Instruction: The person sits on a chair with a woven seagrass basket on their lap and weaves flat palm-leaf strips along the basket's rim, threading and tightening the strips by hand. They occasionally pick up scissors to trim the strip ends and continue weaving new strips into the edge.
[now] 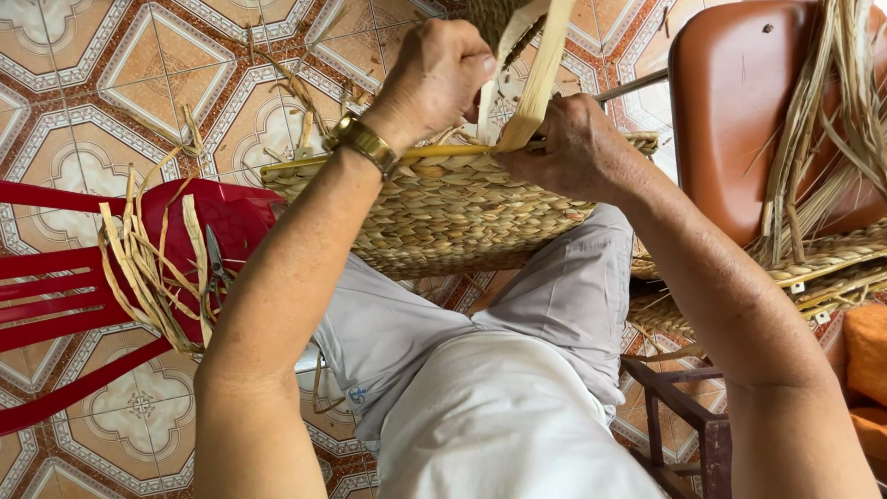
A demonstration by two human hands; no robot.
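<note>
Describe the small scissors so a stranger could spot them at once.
Start at the red plastic chair on the patterned tile floor, left of the person's knees. Loose dried straw strips drape over its seat edge. Among them lie small grey metal scissors, the only dark, shiny, pointed thing amid pale flat fibres.

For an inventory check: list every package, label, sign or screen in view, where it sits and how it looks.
No packages, signs or screens show.
Small blue emblem: printed on the grey trousers, near the left thigh; roundish, too small to make out.
</note>
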